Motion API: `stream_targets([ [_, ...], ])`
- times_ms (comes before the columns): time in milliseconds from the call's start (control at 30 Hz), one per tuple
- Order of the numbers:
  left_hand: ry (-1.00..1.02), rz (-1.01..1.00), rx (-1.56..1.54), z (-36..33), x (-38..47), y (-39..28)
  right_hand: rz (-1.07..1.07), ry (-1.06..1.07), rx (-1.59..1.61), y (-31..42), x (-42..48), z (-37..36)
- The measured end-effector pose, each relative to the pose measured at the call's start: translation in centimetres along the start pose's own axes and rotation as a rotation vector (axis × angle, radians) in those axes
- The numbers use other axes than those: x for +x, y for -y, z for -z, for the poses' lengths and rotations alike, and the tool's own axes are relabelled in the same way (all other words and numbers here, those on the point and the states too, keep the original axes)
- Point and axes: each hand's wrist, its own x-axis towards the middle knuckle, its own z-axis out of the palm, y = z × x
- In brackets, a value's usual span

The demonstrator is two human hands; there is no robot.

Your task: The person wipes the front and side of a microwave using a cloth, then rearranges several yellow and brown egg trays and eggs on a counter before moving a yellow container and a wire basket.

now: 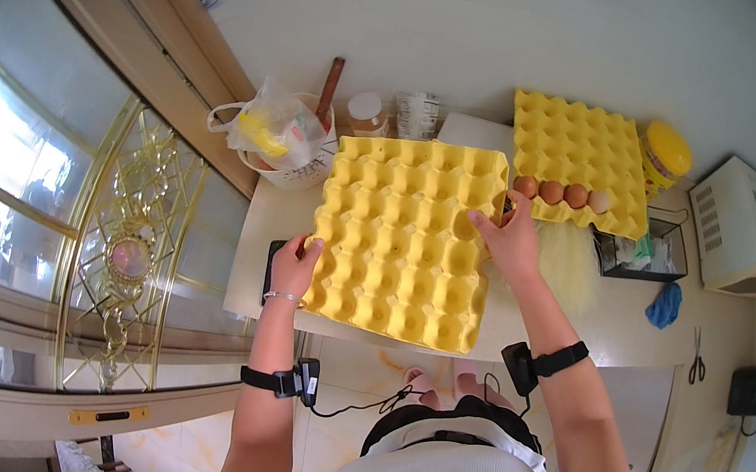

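Note:
A yellow moulded egg tray (408, 237) with bare cups lies in front of me at the counter's front edge. My left hand (295, 263) grips its left side, thumb on top. On its right side, toward the back, my right hand (514, 237) holds the rim between thumb and fingers. A second yellow egg tray (576, 146) stands behind to the right, tilted up at the back. Along its front row sit several eggs, brown ones (551, 191) and a paler egg (598, 202) at the right end. A dark flat object (272, 278) shows partly beside my left hand.
Behind the trays stand a white bucket (290, 175) holding plastic bags, a white-lidded jar (365, 111) and a yellow-lidded container (666, 152). At right are a black wire basket (639, 263), a blue cloth (664, 305), scissors (697, 360) and a white appliance (743, 232). A glass door (125, 252) borders the left.

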Motion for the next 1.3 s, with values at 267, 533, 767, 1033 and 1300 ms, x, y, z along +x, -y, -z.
stream_targets([
  [267, 0.019, -0.068, 0.059, -2.3, -1.6, -5.0, -0.013, -0.017, 0.142, -0.4, -1.0, 5.6],
  [533, 0.05, -0.164, 0.015, -8.1, -3.1, -10.8, -0.07, -0.089, 0.221, -5.1, -1.3, 13.4],
  [767, 0.205, -0.276, 0.067, -18.2, -6.3, -20.5, -0.144, -0.294, 0.272, -12.2, -2.6, 25.0],
  [1033, 0.37, -0.43, 0.104, -31.8, -11.2, -28.7, -0.24, -0.47, 0.14, -19.9, -5.4, 38.7],
  [1300, 0.625, -0.688, 0.158, -40.8, -14.1, -37.2, -0.327, -0.613, 0.119, -24.9, -7.3, 48.6],
])
